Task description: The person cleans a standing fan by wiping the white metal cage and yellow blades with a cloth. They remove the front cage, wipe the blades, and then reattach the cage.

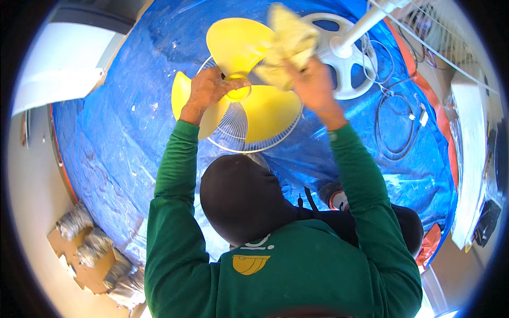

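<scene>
My left hand (208, 91) grips the yellow fan blade (273, 112) near its round hub (239, 91), with the thumb lying across the hub. The fan blade faces up over a white wire fan guard (238, 121), whose ribs show between the blades. In my right hand (316, 87) is a pale yellow cloth (289, 45), bunched and smeared by motion, over the upper right of the blades. The cloth hides part of the fan blade, and the fingertips of the right hand are partly hidden by it.
A blue tarp (127, 143) covers the floor. The white fan base (352, 85) with its pole (366, 29) stands at the far right, beside a looped black cord (395, 153). Plastic-wrapped bundles (95, 249) lie on cardboard at the left; a white panel (63, 69) is at the upper left.
</scene>
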Tool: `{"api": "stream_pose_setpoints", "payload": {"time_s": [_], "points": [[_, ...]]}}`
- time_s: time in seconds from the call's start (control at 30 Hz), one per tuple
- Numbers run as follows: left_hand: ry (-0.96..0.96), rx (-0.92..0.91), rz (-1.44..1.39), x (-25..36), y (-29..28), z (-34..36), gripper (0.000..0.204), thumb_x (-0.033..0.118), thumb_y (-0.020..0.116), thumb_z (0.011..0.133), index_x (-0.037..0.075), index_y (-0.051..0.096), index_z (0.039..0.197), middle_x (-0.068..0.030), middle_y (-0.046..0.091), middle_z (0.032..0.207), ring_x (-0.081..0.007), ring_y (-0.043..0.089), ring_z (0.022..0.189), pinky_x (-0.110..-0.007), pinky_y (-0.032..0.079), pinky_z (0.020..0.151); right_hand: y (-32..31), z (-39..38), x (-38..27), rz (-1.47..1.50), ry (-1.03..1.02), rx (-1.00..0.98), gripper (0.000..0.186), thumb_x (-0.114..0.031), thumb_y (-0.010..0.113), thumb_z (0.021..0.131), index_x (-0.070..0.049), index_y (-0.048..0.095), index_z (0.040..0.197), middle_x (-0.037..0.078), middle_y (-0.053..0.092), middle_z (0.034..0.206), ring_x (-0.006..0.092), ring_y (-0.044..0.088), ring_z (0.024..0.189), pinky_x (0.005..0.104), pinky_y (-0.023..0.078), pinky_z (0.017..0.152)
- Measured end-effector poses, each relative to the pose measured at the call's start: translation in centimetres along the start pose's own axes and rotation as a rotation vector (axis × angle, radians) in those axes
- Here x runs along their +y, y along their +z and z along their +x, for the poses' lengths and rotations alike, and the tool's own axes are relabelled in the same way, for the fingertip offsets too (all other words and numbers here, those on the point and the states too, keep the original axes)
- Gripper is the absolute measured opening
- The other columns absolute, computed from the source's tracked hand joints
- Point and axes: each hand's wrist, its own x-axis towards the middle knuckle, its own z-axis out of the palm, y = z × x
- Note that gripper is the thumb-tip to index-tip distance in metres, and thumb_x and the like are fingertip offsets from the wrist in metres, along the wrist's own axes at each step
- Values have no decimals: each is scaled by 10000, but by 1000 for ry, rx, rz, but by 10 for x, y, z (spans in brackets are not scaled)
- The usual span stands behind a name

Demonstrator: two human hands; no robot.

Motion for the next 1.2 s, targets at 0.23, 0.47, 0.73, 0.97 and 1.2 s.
{"api": "stream_pose_setpoints", "payload": {"time_s": [0.23, 0.47, 0.73, 0.97, 1.2], "points": [[103, -358, -864, 59, 42, -9, 432, 155, 845, 983, -2, 741, 1373, -95, 809, 1273, -209, 746, 1154, -384, 609, 976, 33, -2, 48, -221, -505, -256, 434, -148, 762, 865, -34, 690, 1278, 212, 642, 1318, 448, 617, 1264, 564, 531, 1056], [18, -316, -233, 41, 27, -24, 489, 443, 893, 894, 37, 844, 1162, -169, 783, 982, -326, 716, 880, -474, 532, 793, -56, -16, 122, -579, 129, 190, 334, -198, 724, 1002, -8, 672, 1272, 241, 697, 1240, 417, 693, 1177, 595, 552, 979], [-27, -402, -446, 60, 47, -12, 547, 496, 912, 873, 56, 846, 1192, -133, 844, 1039, -255, 804, 916, -387, 607, 857, -20, -21, 62, -585, -366, 164, 416, -259, 782, 989, -27, 694, 1322, 243, 659, 1399, 428, 663, 1284, 574, 550, 1046], [-72, -380, -667, 81, 43, -15, 454, 273, 928, 916, -15, 810, 1246, -89, 838, 1054, -146, 772, 962, -314, 600, 869, -59, -22, 127, -682, 266, 256, 335, -220, 662, 1019, -61, 648, 1313, 217, 789, 1026, 471, 772, 916, 582, 597, 756], [29, -392, -546, 68, 28, -6, 497, 396, 949, 874, 35, 841, 1198, -116, 845, 1022, -206, 799, 918, -336, 608, 850, -117, -11, 115, 839, 643, 62, 569, -515, 705, 1077, -11, 700, 1343, 110, 765, 1136, 206, 740, 975, 387, 635, 818]]}}
